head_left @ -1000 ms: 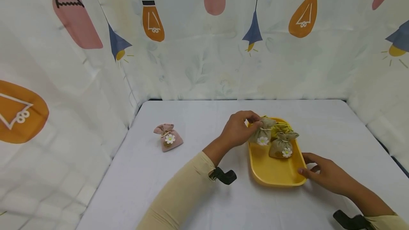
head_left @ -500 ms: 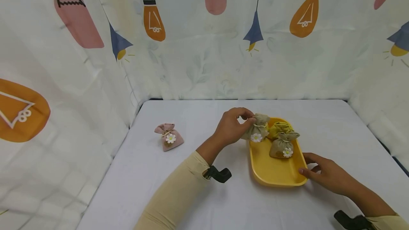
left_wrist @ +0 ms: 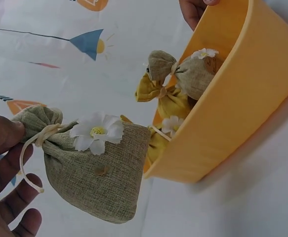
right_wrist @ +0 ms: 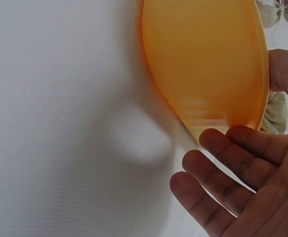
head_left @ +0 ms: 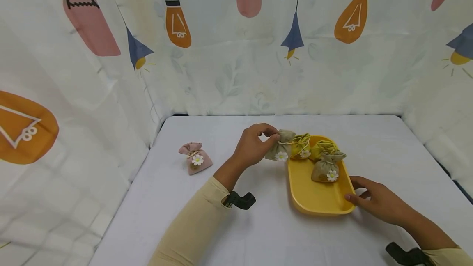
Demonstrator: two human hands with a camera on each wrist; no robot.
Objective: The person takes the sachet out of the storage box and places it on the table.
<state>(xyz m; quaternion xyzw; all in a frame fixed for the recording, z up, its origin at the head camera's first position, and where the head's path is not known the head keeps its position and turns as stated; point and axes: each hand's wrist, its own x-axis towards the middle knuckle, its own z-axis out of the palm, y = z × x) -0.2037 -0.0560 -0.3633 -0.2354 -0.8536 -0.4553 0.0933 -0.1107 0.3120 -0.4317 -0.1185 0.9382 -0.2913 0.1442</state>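
My left hand (head_left: 253, 146) pinches the gathered neck of a sage-green drawstring pouch (head_left: 278, 147), held just off the left rim of a yellow tray (head_left: 318, 198). A white daisy and a cream cord show on this pouch (left_wrist: 97, 170) in the left wrist view. My right hand (head_left: 380, 201) grips the tray's right side, thumb over the rim and fingers (right_wrist: 237, 153) along the outer wall. Inside the tray's far half lie two yellow pouches (head_left: 301, 146) and an olive-brown pouch (head_left: 325, 169) with a daisy.
A pink pouch (head_left: 196, 159) with a daisy lies on the left part of the white-covered table (head_left: 148, 216). Printed cloth walls (head_left: 236, 81) rise behind the table and at its sides.
My left hand has moved left with the sage-green pouch, from over the tray to beyond its left rim, uncovering a yellow pouch. The right hand and tray stay put.
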